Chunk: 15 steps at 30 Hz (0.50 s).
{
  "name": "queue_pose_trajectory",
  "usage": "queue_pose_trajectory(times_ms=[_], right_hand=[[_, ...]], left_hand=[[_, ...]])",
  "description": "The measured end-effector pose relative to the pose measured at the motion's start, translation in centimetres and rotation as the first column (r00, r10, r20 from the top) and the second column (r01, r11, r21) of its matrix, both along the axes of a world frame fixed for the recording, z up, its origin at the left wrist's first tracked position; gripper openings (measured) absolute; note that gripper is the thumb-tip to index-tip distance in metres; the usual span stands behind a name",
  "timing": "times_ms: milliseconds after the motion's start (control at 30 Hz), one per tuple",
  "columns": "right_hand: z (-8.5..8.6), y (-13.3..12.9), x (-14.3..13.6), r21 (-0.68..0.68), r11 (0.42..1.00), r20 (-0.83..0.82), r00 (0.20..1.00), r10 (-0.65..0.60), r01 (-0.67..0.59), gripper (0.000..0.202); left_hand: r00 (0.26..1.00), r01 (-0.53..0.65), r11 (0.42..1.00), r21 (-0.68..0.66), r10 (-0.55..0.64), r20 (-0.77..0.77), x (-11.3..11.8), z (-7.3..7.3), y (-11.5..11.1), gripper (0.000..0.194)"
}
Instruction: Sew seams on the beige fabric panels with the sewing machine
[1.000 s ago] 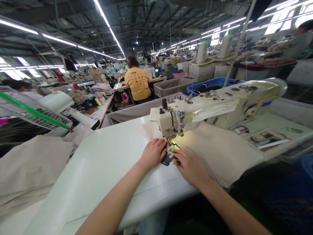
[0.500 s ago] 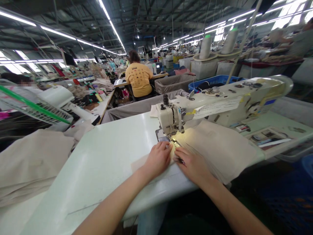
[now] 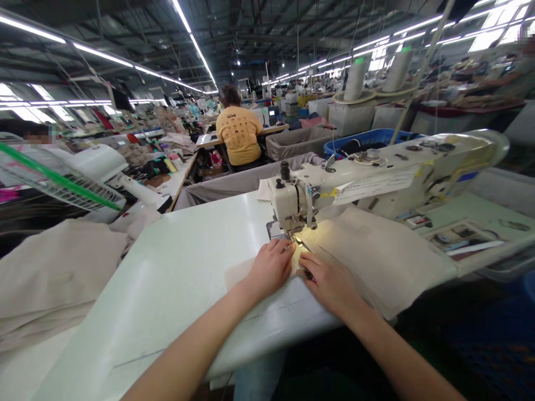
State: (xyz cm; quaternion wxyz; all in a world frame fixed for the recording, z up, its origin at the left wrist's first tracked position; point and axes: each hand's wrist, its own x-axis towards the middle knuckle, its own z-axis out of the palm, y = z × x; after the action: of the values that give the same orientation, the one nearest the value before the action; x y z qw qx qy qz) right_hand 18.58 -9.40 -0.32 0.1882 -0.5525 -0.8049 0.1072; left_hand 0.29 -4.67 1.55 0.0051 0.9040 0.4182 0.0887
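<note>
My left hand [image 3: 272, 265] lies on a pale piece of fabric [image 3: 238, 273], its fingers together and pressing the cloth close in front of the needle. Beside it, my right hand [image 3: 328, 279] pinches the edge of the beige fabric [image 3: 376, 256], fingers curled. A small dark item [image 3: 307, 274] shows under the right fingers; its kind is unclear. Just beyond both hands stands the sewing machine [image 3: 288, 203], its lamp lighting the cloth at the presser foot. Where the fingertips meet the cloth is partly hidden.
The pale green table [image 3: 175, 267] spreads to the left. Stacked beige fabric [image 3: 58, 278] and a white fan [image 3: 100, 167] are at the left. A tray of small tools [image 3: 463, 236] lies right, with thread cones [image 3: 355, 81] behind. A person in a yellow shirt [image 3: 239, 133] sits ahead.
The cloth edge under my hands has shifted slightly towards the needle. Both hands keep nearly the same place; the whole view has tilted a little.
</note>
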Motion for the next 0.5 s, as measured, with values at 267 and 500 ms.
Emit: queue_pose_trajectory(times_ms=[267, 500], right_hand=[[0.09, 0.08, 0.11, 0.010, 1.000, 0.006, 1.000, 0.007, -0.007, 0.024], [0.12, 0.51, 0.03, -0.005, 1.000, 0.017, 1.000, 0.011, -0.011, 0.025]], left_hand=[[0.999, -0.033, 0.999, 0.011, 0.034, -0.034, 0.23, -0.26, -0.18, 0.030], [1.000, -0.014, 1.000, 0.017, 0.014, -0.027, 0.03, -0.20, 0.13, 0.031]])
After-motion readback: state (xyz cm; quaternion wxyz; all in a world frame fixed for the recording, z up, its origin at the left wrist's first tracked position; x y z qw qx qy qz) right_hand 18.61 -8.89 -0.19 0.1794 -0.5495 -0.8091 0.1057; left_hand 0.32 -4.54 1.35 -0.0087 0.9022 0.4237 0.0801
